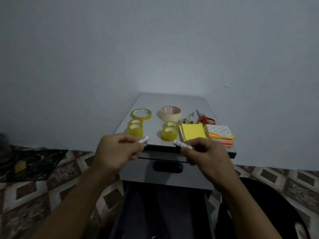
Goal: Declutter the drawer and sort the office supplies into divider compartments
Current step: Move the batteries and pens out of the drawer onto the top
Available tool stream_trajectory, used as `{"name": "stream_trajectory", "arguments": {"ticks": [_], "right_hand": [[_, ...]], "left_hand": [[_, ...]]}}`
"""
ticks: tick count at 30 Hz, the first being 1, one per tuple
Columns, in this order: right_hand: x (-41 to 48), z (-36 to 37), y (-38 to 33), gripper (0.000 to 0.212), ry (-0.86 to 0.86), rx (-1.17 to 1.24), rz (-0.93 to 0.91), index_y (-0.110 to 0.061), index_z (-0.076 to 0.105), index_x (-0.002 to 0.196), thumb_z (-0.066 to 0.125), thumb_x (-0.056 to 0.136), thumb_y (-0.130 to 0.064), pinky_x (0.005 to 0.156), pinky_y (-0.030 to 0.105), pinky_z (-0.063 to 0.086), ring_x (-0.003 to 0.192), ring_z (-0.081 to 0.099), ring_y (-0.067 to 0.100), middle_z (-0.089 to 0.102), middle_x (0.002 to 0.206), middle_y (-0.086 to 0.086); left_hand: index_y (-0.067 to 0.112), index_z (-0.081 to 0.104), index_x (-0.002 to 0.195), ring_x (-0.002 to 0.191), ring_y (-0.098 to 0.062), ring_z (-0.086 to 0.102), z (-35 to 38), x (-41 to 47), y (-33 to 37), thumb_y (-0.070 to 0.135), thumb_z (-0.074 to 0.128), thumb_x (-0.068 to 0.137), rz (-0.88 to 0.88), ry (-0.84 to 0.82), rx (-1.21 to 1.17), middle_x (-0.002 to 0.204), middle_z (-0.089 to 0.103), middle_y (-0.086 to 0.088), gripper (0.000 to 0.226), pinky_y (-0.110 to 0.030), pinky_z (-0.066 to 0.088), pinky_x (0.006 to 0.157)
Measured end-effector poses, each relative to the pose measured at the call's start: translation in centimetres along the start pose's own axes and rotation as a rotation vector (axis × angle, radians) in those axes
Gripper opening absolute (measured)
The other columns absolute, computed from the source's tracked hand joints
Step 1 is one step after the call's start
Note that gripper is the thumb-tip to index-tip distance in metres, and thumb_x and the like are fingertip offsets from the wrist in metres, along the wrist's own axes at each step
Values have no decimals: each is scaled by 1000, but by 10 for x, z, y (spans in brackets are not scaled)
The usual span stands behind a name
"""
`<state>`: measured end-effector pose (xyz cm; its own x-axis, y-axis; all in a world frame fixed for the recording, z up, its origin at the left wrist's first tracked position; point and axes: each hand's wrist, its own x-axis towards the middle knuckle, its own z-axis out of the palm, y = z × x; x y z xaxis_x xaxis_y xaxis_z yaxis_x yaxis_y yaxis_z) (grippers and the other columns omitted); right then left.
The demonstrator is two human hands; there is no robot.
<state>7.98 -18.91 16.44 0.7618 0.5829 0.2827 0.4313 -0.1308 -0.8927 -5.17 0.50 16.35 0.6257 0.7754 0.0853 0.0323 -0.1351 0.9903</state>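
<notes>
**Fig.** Head view, dim light. L hand (112, 152) pinches a short white stick (143, 139) at thumb and fingertips. R hand (205, 154) is curled round a second white stick (181, 144). Both sticks hover just over the front edge of the cabinet top (172, 100), tips facing, not touching. Labels unreadable.

Step, prob.: grouping the pair w/ like items. Round bodies likely roll, so lay them parallel and away from the edge, in the bare strip betw. the small tape stacks (135, 129).

Top also bears a clear tape ring (141, 114), masking tape (171, 113), red scissors (205, 119), yellow notes (194, 131) and a coloured pad pile (222, 137).

The open drawer (164, 213) below is too dark to show any dividers.

Room: plain grey wall (155, 49), patterned floor (51, 187), dark cloth (34, 161) at left.
</notes>
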Motion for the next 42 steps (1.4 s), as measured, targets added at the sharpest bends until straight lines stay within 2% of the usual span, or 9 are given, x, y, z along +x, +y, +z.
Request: {"name": "stream_trajectory", "arguments": {"ticks": [5, 9, 12, 14, 20, 24, 27, 32, 42], "right_hand": [[89, 4, -21, 9, 78, -13, -19, -16, 77, 79, 81, 77, -24, 58, 34, 51, 56, 60, 11, 70, 62, 0], [142, 20, -16, 12, 85, -115, 40, -15, 78, 80, 81, 75, -26, 53, 26, 47, 63, 61, 12, 71, 68, -5], [164, 31, -3, 20, 68, -228, 84, -14, 79, 85, 82, 75, -30, 75, 38, 58, 85, 67, 22, 75, 90, 7], [173, 37, 5, 21, 53, -267, 102, -13, 78, 87, 81, 76, -30, 81, 43, 59, 91, 67, 23, 74, 97, 10], [188, 53, 13, 28, 73, -366, 72, -13, 80, 86, 83, 73, -38, 73, 44, 60, 82, 68, 21, 75, 91, 9], [198, 65, 17, 34, 72, -412, 68, -9, 79, 81, 82, 71, -42, 65, 45, 60, 68, 68, 24, 73, 73, 8], [205, 73, 24, 37, 79, -469, 88, -13, 78, 81, 81, 68, -48, 66, 39, 60, 66, 65, 21, 69, 70, 4], [210, 83, 35, 35, 88, -537, 108, -17, 78, 83, 79, 65, -47, 66, 38, 61, 71, 65, 19, 70, 79, 3], [216, 90, 32, 35, 25, -625, 78, -15, 71, 78, 72, 60, -45, 63, 38, 60, 73, 67, 27, 68, 76, 7]], "left_hand": [[18, 78, 70, 73, -22, 74, 7, 80, 38, 17, 86, 67, 84, 128, 161, 67, 75, -2, 9, -38, 61, 74], [13, 77, 72, 70, -18, 71, 28, 132, 46, 14, 84, 69, 69, 149, 336, 69, 74, -2, 7, -25, 55, 60], [9, 79, 79, 77, -20, 69, 42, 158, 38, 16, 84, 68, 59, 121, 493, 80, 74, -5, 15, -29, 58, 70], [10, 79, 82, 81, -21, 67, 50, 170, 29, 18, 84, 68, 57, 91, 578, 85, 73, -7, 17, -30, 58, 75], [12, 78, 77, 75, -21, 68, 65, 182, 13, 22, 84, 69, 146, -6, 774, 82, 72, -5, 15, -32, 60, 70], [9, 75, 67, 65, -22, 68, 67, 181, 11, 17, 74, 67, 209, -37, 881, 71, 72, -8, 8, -34, 59, 55], [9, 72, 63, 64, -20, 65, 65, 179, 12, 17, 79, 69, 230, -88, 906, 70, 70, -7, 12, -30, 52, 51], [15, 77, 84, 82, -17, 66, 57, 180, 12, 12, 79, 72, 245, -86, 819, 90, 71, 1, 13, -31, 58, 72], [19, 75, 93, 88, -17, 65, 39, 179, 8, 21, 76, 77, 274, -6, 692, 97, 70, 2, 16, -29, 56, 79]]}}
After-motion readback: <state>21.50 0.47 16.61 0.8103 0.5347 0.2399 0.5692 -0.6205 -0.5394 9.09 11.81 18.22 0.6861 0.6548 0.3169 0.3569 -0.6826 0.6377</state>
